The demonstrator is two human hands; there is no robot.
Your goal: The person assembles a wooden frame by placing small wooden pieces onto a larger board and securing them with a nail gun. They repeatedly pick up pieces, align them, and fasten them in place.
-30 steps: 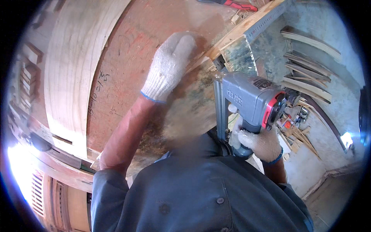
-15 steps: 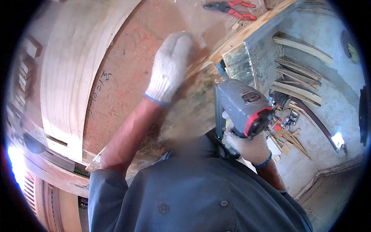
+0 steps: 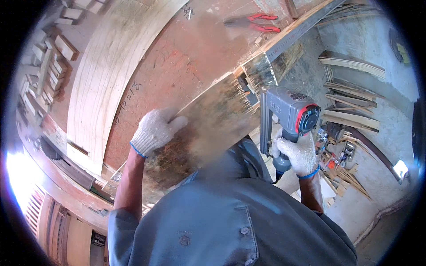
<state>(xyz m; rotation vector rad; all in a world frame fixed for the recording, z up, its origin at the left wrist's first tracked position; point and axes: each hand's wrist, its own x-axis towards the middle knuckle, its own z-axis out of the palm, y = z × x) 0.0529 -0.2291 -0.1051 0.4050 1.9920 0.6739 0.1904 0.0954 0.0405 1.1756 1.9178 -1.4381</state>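
My right hand (image 3: 299, 153), in a white knit glove with a blue cuff, grips the handle of a grey and red nail gun (image 3: 288, 111). The gun's long dark magazine hangs on its left side, beside the bench's ragged edge. On my left, my gloved left hand (image 3: 153, 132) rests at the near edge of the reddish workbench (image 3: 164, 66). Its thumb is spread away from the fingers, and nothing shows in it. Just below lies a stained, splintered wooden board (image 3: 213, 117), partly blurred.
A long curved plywood panel (image 3: 104, 84) lies left of my left hand. Red-handled pliers (image 3: 265, 23) lie at the far side, near a wooden beam (image 3: 301, 26). Small wood blocks (image 3: 49, 73) are heaped far left. Curved strips (image 3: 355, 66) and scraps (image 3: 350, 179) lie on the right.
My left hand has drawn back from the middle of the bench toward its near left edge. The nail gun has turned, so its handle and magazine show more. The view has shifted slightly.
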